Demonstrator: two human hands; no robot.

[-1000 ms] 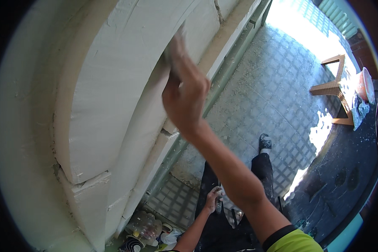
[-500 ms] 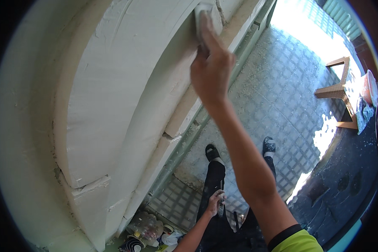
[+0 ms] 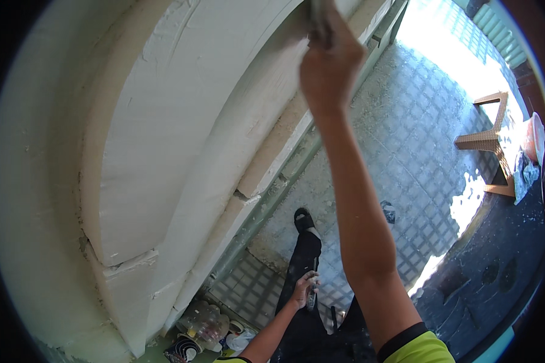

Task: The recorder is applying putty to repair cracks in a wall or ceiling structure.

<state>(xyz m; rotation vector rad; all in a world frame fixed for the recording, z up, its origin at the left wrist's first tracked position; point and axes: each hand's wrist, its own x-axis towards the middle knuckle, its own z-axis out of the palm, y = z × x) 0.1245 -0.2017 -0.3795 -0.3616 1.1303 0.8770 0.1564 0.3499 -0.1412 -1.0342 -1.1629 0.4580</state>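
High on the white plastered wall [image 3: 157, 139], my right hand [image 3: 334, 66] is closed around something at the curved edge of a recess. Blur and the top of the picture hide most of it; the earlier frame shows a pale flat piece under the fingers. Low by my dark trousers, my left hand [image 3: 306, 290] grips a thin, flat putty knife [image 3: 311, 300], seen nearly edge-on. That hand is apart from the wall.
A ledge with a cracked joint [image 3: 242, 195] runs along the wall. Clear plastic bottles [image 3: 201, 323] and other items lie at its foot. A brown plastic stool [image 3: 487, 140] stands right on the patterned tiles [image 3: 406, 139], beside a pinkish basin [image 3: 533, 138] and blue cloth [image 3: 525, 172].
My right hand has moved up and slightly right along the recess edge, so its fingertips near the picture's top edge. My left hand stays low with the putty knife, shifted slightly left.
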